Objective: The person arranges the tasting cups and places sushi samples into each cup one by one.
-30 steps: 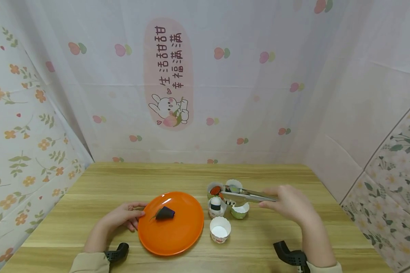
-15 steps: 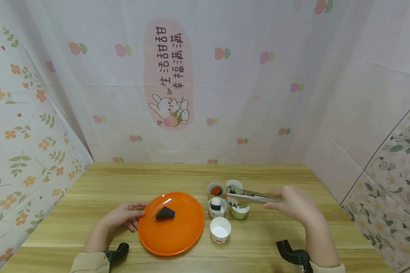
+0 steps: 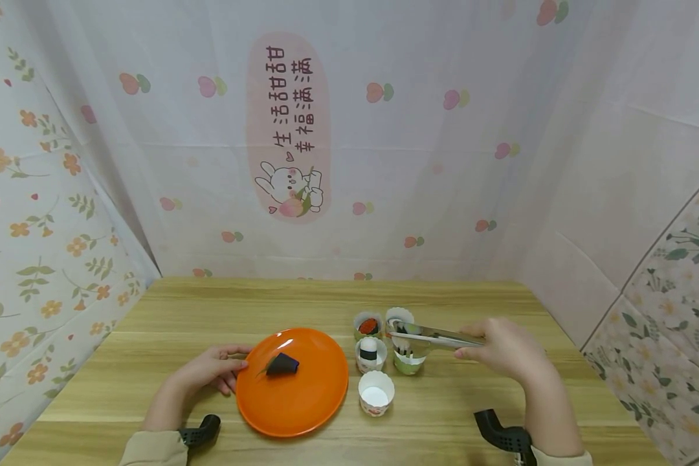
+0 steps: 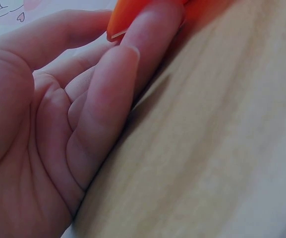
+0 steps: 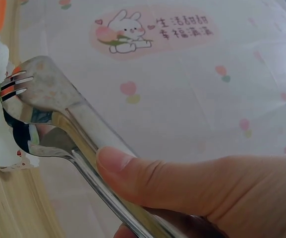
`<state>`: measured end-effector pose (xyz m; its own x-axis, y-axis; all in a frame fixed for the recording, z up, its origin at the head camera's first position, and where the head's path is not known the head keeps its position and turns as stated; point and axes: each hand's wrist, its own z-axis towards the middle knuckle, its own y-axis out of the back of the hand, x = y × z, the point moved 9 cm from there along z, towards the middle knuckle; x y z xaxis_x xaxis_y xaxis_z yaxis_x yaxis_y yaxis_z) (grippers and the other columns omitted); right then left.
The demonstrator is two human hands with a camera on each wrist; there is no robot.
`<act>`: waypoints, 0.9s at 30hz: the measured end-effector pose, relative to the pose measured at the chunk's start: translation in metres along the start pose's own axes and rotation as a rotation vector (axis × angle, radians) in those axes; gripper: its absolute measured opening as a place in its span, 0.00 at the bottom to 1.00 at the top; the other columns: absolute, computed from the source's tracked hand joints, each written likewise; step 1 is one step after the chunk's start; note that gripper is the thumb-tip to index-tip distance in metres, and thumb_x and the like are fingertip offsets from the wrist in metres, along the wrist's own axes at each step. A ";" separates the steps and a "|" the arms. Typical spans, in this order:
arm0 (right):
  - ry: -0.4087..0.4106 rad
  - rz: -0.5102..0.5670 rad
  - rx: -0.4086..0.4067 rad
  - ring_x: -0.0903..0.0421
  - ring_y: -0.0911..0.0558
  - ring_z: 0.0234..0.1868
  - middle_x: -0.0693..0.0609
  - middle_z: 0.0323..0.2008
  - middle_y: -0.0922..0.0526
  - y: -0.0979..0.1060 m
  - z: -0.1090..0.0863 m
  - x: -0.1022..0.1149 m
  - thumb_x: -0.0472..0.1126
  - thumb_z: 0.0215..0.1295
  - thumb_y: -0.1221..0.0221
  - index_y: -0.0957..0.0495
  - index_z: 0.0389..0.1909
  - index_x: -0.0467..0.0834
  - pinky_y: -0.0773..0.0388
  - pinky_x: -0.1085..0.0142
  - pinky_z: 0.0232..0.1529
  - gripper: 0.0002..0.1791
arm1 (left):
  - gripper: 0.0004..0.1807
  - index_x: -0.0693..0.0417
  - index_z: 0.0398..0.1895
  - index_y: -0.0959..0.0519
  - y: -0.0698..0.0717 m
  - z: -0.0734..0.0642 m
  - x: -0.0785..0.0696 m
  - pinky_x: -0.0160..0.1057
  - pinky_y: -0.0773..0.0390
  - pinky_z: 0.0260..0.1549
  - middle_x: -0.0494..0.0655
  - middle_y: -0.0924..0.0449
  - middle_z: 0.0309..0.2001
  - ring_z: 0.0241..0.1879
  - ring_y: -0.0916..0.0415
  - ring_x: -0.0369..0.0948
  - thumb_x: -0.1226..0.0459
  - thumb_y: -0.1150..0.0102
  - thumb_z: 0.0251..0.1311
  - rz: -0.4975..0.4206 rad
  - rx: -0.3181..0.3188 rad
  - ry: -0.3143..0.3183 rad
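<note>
My left hand holds the left rim of a round orange plate; in the left wrist view the plate's edge sits between its thumb and fingers. On the plate lies a dark cone-shaped piece, wispy green at one end. Metal tongs, with fork-like prongs on one tip, are gripped in my right hand. Their tips hover over the two right-hand paper cups. Dark and orange bits show by the tips in the right wrist view; I cannot tell whether the tongs hold anything.
Left of the tongs' tips, a rear cup holds something red. Before it, another cup carries a white rice ball with a black band. Nearest stands a white cup. A green cup sits below the tongs.
My right hand and the tongs have shifted a little to the right, away from the red-filled cup. The left hand and the plate stay where they were.
</note>
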<state>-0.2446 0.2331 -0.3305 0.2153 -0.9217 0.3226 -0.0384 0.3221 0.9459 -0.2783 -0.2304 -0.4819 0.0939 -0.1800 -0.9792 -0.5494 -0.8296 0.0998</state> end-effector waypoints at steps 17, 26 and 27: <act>-0.021 -0.010 0.010 0.39 0.21 0.50 0.42 0.49 0.18 -0.003 0.001 -0.006 0.64 0.47 0.32 0.17 0.52 0.45 0.22 0.47 0.35 0.35 | 0.27 0.74 0.65 0.40 0.000 0.000 0.000 0.32 0.22 0.19 0.52 0.19 0.27 0.21 0.21 0.39 0.65 0.50 0.70 -0.008 0.002 -0.016; -0.027 -0.007 0.016 0.38 0.22 0.51 0.41 0.50 0.19 -0.004 0.002 -0.007 0.63 0.48 0.32 0.19 0.53 0.44 0.23 0.45 0.36 0.35 | 0.27 0.72 0.65 0.38 0.001 0.002 0.003 0.32 0.21 0.20 0.52 0.19 0.28 0.21 0.21 0.39 0.64 0.49 0.69 -0.004 -0.004 0.003; -0.027 -0.008 0.016 0.38 0.22 0.50 0.41 0.50 0.19 -0.004 0.002 -0.006 0.63 0.48 0.32 0.19 0.53 0.44 0.23 0.46 0.35 0.35 | 0.27 0.72 0.65 0.38 0.001 0.002 0.003 0.32 0.21 0.20 0.52 0.19 0.28 0.21 0.21 0.39 0.64 0.49 0.69 -0.004 -0.005 0.004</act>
<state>-0.2474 0.2372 -0.3359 0.1892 -0.9297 0.3160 -0.0524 0.3118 0.9487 -0.2805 -0.2305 -0.4856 0.0992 -0.1788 -0.9789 -0.5449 -0.8329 0.0969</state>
